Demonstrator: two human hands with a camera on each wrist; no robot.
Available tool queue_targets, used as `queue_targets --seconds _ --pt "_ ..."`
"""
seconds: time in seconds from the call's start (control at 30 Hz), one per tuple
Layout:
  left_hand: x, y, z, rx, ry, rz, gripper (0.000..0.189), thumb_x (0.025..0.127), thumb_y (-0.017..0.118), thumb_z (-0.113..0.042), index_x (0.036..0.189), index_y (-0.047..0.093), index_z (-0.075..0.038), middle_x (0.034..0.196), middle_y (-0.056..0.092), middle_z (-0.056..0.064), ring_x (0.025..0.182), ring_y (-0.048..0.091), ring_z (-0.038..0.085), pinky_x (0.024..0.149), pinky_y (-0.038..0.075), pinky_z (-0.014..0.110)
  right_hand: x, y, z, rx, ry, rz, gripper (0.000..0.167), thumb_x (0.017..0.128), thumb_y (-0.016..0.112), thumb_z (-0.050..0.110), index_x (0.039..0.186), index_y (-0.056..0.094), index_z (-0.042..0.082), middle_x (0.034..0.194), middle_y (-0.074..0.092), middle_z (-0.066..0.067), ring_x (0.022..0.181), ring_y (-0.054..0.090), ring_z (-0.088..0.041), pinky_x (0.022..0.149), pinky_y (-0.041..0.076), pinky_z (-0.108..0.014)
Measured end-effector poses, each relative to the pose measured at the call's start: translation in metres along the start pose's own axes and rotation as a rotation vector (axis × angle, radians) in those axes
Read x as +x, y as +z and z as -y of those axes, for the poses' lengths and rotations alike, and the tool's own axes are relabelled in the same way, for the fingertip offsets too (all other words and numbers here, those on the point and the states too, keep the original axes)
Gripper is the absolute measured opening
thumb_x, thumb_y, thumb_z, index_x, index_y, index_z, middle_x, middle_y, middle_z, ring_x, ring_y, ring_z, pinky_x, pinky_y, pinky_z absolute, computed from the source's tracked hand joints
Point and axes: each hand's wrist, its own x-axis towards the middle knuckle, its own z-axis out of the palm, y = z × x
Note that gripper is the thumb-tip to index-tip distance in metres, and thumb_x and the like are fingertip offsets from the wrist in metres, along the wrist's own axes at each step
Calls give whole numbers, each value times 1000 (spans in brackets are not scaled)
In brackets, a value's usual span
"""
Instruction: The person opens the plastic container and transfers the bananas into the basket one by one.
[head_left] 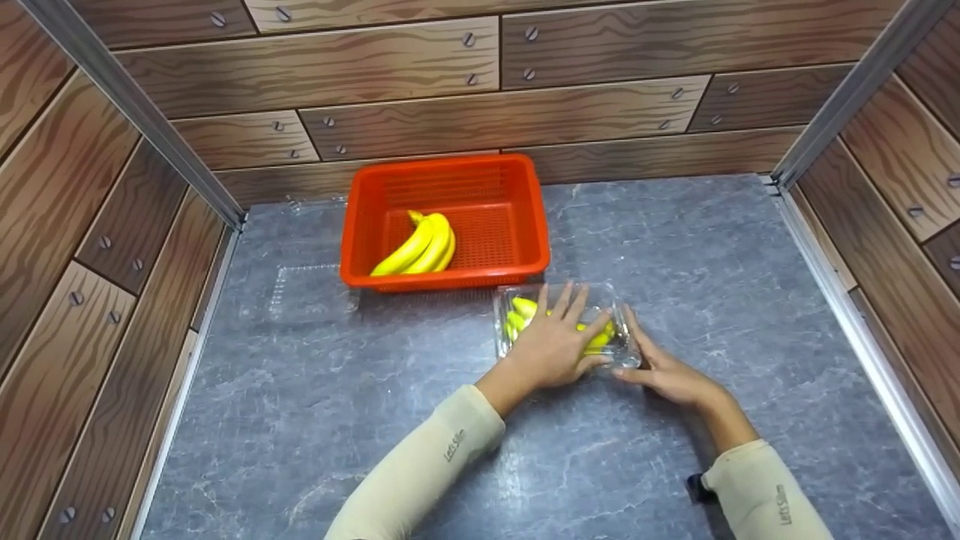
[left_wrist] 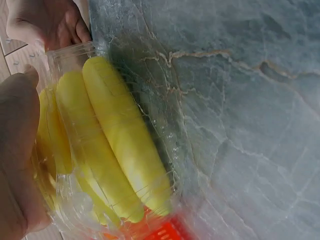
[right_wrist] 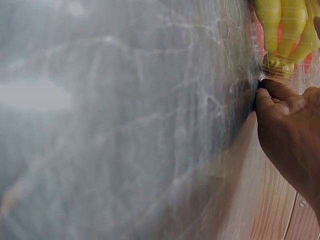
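One banana bunch (left_wrist: 107, 135) already lies inside the clear clamshell (head_left: 600, 296), before the red basket (head_left: 480, 277) — lid closure uncertain. Left hand (head_left: 556, 341): fingers spread on top; right hand (head_left: 669, 373): fingers extended against its end. Apparently left — the basket's bunch (head_left: 424, 247).

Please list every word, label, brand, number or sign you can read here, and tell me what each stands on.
"Let's Slim": on the left sleeve.
"Let's Slim": on the right sleeve.
I can make out no other text, including on the clear container or red basket.
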Motion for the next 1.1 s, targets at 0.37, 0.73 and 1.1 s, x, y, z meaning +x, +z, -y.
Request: queue_targets --seconds 0.37,0.73,1.1 --pt "3 -4 0 -49 9 -5 68 111 18 -65 170 28 -32 176 28 20 163 29 45 129 27 69 -1 1 0 30 57 -2 107 103 67 28 171 -15 21 178 -22 -18 163 -18 -53 124 -10 -80" --pt "7 -8 4 -100 4 4 72 109 19 -71 171 26 -34 177 27 18 163 28 43 129 24 69 -5 0 2 4 111 -15 105 103 67 34 172 -11 27 179 -15 -19 164 -13 -54 123 -8 -81" --pt "0 -4 12 -199 -12 -105 87 98 41 -83 167 37 -31 176 32 14 164 32 38 131 27 66 -2 5 0 -88 31 -83 99 106 64 35 173 -7 24 179 -8 -25 163 1 -59 125 10 -79"
